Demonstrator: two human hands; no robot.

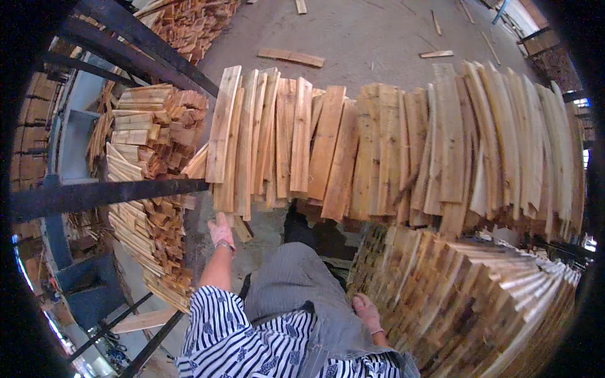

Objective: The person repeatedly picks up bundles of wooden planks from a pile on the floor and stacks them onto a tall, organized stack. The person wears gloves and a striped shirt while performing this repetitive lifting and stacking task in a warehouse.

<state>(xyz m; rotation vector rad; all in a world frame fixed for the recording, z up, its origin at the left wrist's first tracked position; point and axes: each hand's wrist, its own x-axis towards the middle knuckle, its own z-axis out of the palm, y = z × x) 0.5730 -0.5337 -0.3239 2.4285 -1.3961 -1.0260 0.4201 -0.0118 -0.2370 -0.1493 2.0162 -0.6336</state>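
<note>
A long row of thin wooden boards lies side by side across the space in front of me, their near ends uneven. My left hand, in a pale pinkish glove, reaches up to just below the near ends at the row's left side. Its fingers are stretched out, and no board shows in its grasp. Lower down, my right hand, also pinkish, hangs beside my grey apron with fingers loosely extended and nothing visible in them. It is nearest to a tall stack of boards on my right; whether it touches the stack is unclear.
On the left stand piles of short boards, with a dark metal bar running toward the row. More cut wood is heaped at the far left. Several loose pieces, including a plank, lie on the concrete floor.
</note>
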